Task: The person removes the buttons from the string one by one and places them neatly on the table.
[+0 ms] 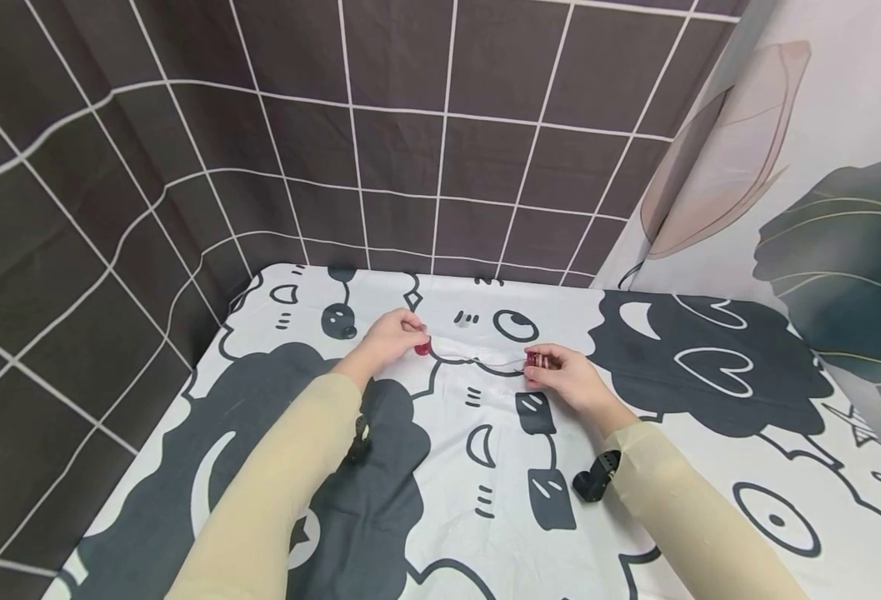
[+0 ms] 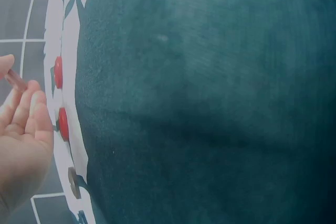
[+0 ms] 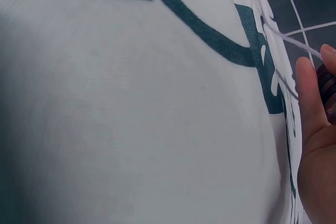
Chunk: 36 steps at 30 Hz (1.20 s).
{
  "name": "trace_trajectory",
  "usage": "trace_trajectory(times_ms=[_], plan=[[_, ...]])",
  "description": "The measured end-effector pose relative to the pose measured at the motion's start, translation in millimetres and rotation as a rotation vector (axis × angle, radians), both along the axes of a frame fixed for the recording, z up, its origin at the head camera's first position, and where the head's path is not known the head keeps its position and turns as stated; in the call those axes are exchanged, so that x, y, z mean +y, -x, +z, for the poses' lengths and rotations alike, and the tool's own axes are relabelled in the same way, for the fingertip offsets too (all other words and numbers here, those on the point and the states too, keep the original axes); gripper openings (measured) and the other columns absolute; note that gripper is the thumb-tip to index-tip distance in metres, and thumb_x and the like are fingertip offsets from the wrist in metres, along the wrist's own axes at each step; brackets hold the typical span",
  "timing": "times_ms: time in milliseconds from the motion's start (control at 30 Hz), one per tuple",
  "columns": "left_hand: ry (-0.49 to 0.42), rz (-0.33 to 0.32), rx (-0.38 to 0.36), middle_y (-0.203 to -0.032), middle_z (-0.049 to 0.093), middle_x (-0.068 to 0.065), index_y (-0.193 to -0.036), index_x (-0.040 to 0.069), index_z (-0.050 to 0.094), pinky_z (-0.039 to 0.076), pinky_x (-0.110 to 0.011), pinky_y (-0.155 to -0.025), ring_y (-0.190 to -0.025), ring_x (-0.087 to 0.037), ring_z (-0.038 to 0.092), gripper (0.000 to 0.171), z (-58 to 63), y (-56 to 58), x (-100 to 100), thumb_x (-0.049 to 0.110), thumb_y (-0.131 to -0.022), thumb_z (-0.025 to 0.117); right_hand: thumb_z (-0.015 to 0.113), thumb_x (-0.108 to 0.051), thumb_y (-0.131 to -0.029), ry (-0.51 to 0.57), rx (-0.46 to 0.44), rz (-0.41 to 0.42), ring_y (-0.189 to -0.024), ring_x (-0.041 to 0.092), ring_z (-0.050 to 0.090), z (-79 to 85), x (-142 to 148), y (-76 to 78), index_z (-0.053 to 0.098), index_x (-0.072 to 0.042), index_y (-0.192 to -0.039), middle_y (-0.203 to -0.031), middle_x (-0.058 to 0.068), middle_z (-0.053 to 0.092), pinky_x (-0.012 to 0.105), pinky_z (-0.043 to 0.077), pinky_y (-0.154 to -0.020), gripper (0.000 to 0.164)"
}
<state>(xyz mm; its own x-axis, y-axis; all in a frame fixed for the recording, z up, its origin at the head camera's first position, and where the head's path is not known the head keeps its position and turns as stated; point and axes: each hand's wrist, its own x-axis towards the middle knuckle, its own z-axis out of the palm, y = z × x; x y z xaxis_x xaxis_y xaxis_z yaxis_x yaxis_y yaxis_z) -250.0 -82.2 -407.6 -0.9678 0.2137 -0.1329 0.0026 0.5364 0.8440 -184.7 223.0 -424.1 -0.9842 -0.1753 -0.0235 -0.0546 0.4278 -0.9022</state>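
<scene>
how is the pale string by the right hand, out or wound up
At least partly out: the right wrist view shows the pale string extending from the right hand.

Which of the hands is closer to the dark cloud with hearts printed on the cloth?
Right. In the head view, the right hand is beside the left edge of the dark cloud, while the left hand is farther off to the left.

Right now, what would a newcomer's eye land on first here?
Probably the black-and-white cartoon cloth, spread beneath the hands, with a dark gridded cloth behind it. Then the bright red accents near the middle of the head view: a small red piece in the left hand, and a ridged red piece in the right hand.
</scene>
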Motion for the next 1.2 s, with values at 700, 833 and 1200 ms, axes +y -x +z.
trace_trajectory(times_ms=[700,833,1200], plan=[[0.199,0.084,0.12,-0.097,0.063,-0.01,-0.098,0.004,0.056,0.045,-0.036,-0.08,-0.088,-0.025,0.057,0.023,-0.2,4.1,-50,0.022,-0.084,0.06,0.069,-0.004,-0.083,0.081,-0.02,-0.021,-0.079,0.004,0.06,3.5,-3,-5.4,0.054,0.011,-0.121,-0.1,0.02,0.064,0.02,0.052,-0.071,0.044],[0.213,0.102,0.134,-0.093,0.064,-0.01,-0.095,0.005,0.054,0.042,-0.033,-0.075,-0.084,-0.024,0.056,0.022,1.2,3.2,-60,0.022,-0.083,0.06,0.067,-0.002,-0.084,0.11,-0.036,-0.015,-0.078,0.006,0.062,9.8,-7,-8.9,0.051,0.014,-0.122,-0.099,0.021,0.063,0.024,0.053,-0.071,0.044],[0.219,0.149,0.099,-0.092,0.057,-0.011,-0.094,0.005,0.048,0.041,-0.033,-0.072,-0.082,-0.024,0.051,0.024,0.2,-4.5,-84,0.023,-0.085,0.06,0.068,-0.005,-0.083,0.096,-0.01,-0.017,-0.077,0.007,0.064,-4.1,-2,-1.2,0.054,0.009,-0.121,-0.097,0.017,0.064,0.024,0.053,-0.071,0.043]])
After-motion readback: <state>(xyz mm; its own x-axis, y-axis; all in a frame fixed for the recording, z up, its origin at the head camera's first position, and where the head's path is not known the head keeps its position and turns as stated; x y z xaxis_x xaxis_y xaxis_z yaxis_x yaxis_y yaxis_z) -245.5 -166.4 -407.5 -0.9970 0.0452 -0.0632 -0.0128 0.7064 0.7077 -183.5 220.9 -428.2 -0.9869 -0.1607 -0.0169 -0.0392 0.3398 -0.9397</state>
